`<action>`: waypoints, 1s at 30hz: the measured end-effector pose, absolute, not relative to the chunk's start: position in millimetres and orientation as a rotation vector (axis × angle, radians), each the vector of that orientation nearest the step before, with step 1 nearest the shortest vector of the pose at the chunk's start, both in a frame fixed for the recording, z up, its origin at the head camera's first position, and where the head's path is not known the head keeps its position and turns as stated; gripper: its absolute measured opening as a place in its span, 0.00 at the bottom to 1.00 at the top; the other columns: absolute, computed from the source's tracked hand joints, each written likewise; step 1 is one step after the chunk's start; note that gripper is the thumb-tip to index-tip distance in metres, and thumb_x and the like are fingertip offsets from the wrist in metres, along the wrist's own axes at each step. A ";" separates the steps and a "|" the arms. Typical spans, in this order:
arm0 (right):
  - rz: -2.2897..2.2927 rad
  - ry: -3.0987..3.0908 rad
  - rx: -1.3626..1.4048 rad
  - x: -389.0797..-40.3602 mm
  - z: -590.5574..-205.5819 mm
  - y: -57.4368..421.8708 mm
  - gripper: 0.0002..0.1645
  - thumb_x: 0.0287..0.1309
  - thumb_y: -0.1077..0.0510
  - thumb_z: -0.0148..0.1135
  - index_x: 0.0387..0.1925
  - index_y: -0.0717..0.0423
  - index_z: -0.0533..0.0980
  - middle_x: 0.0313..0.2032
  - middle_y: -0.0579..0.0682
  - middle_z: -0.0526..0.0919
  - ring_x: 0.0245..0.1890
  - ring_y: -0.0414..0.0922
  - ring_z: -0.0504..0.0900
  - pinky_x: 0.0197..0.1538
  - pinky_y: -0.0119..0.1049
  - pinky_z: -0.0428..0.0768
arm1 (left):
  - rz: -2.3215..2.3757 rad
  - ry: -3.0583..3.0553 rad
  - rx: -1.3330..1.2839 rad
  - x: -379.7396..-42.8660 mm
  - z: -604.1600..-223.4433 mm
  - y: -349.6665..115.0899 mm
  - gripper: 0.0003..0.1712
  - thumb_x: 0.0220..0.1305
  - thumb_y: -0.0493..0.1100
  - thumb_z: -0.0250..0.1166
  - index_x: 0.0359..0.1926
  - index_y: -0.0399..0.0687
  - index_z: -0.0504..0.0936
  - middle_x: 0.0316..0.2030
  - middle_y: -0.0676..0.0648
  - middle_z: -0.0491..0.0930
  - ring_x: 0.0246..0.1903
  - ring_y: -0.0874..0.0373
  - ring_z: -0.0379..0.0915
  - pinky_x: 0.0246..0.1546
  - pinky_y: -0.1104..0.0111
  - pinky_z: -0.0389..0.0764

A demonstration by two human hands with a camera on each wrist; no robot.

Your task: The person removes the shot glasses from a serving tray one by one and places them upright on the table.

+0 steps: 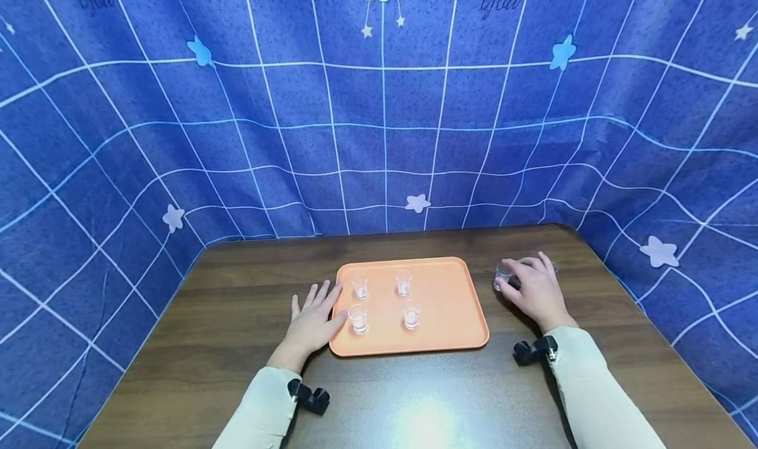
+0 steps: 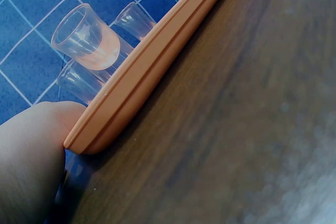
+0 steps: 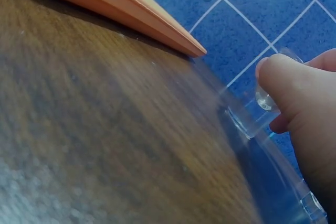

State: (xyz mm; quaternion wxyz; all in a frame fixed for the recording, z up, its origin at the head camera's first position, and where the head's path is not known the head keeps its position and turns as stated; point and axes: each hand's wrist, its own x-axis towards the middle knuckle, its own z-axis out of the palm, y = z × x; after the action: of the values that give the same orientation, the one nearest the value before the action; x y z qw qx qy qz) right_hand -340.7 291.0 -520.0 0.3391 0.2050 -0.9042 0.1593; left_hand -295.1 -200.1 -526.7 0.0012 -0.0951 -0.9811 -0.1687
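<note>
An orange tray (image 1: 447, 304) lies on the wooden table, bearing several small clear shot glasses, among them a front-left one (image 1: 358, 318) and a back-right one (image 1: 403, 283). My left hand (image 1: 312, 325) rests at the tray's left edge with its fingers spread; its thumb touches the rim (image 2: 107, 114) near a front glass (image 2: 86, 38). Off the tray's right side, my right hand (image 1: 535, 288) pinches another clear shot glass (image 1: 502, 276) between thumb and fingers. In the right wrist view the thumb covers part of that glass (image 3: 264, 99).
The brown wooden table (image 1: 260, 264) ends at a blue curtain (image 1: 355, 146) with white grid lines and stars. More clear glass (image 3: 313, 205) shows at the lower right of the right wrist view, partly cut off. Black bands (image 1: 309, 396) sit on both wrists.
</note>
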 end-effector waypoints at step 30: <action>0.392 -2.463 0.320 -334.8 -507.0 284.0 0.38 0.51 0.36 0.71 0.56 0.57 0.77 0.46 0.59 0.86 0.54 0.62 0.75 0.73 0.66 0.45 | -0.537 -3.090 -0.288 -293.6 -523.6 -198.2 0.41 0.73 0.67 0.48 0.80 0.58 0.54 0.79 0.42 0.49 0.78 0.38 0.36 0.69 0.33 0.29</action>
State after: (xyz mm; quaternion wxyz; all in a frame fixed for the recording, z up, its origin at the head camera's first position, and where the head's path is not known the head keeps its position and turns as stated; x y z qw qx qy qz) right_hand -334.8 284.0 -507.0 0.3083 0.1212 -0.9318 0.1483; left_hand -293.6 -198.2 -523.6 -0.0040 -0.0915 -0.9811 -0.1704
